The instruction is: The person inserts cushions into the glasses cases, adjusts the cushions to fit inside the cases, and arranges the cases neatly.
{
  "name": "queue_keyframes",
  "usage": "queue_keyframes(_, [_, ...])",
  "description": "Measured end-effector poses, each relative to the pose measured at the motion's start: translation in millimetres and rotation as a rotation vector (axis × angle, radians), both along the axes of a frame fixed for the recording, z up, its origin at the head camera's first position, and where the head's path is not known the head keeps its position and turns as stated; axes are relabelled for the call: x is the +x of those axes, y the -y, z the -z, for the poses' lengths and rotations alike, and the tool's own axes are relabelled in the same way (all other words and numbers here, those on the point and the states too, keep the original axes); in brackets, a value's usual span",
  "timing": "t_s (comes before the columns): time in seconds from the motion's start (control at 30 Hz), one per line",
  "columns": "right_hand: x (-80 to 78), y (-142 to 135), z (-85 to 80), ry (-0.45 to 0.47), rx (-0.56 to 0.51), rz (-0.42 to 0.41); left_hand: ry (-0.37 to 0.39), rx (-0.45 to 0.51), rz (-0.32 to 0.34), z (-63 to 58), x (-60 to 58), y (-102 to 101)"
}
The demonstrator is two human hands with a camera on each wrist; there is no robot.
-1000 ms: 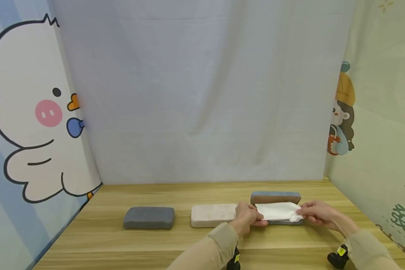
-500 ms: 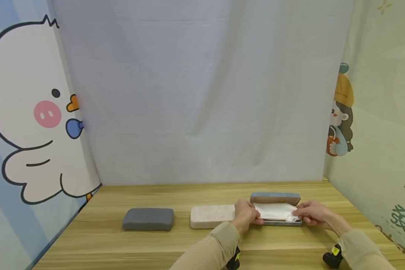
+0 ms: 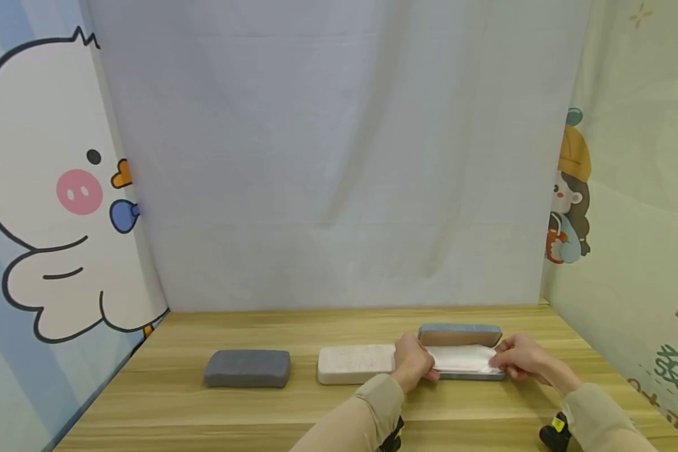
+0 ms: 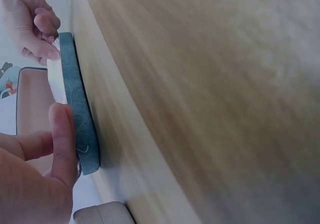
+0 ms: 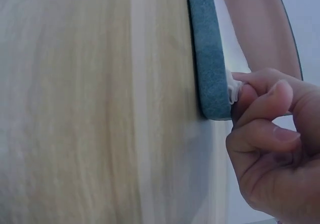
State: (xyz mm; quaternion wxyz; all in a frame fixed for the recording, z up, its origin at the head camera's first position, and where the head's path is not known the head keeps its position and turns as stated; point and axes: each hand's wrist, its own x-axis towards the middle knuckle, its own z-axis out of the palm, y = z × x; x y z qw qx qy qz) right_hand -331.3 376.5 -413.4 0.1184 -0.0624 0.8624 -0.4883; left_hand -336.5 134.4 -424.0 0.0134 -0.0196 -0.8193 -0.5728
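A blue glasses case [image 3: 461,328] lies on the table at the right, its lid raised at the back and its brown lining showing. A folded white cloth [image 3: 460,359] sits down in its base. My left hand [image 3: 412,359] holds the cloth's left end, the thumb at the case's front rim in the left wrist view. At the other end, my right hand [image 3: 522,356] pinches the cloth's bunched corner between thumb and index finger, right beside the case's end wall in the right wrist view. What lies under the cloth is hidden.
A closed cream case [image 3: 353,364] is just left of my left hand, which overlaps its end in the head view. Farther left lies a closed dark grey case [image 3: 247,368]. A pale curtain [image 3: 339,157] hangs behind the wooden table [image 3: 248,414].
Both hands have lowered the white cloth from above the blue case down into its base. More of the lid's brown lining shows now. The other two cases stay put.
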Motion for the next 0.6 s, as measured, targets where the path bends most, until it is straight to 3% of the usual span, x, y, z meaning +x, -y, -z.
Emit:
queue_keyframes(0.17, [1.8,6,0.3,-0.036,0.058,0.046,-0.04,-0.032,0.002,0.9,1.8,1])
queue_keyframes(0.43, [3.7,8,-4.1,-0.053,0.109,0.04,-0.068,-0.002,0.039,-2.6,7.1,5])
queue_keyframes(0.6, [3.5,12,-4.8,-0.046,0.148,0.112,-0.053,-0.043,0.054,-5.1,9.3,6])
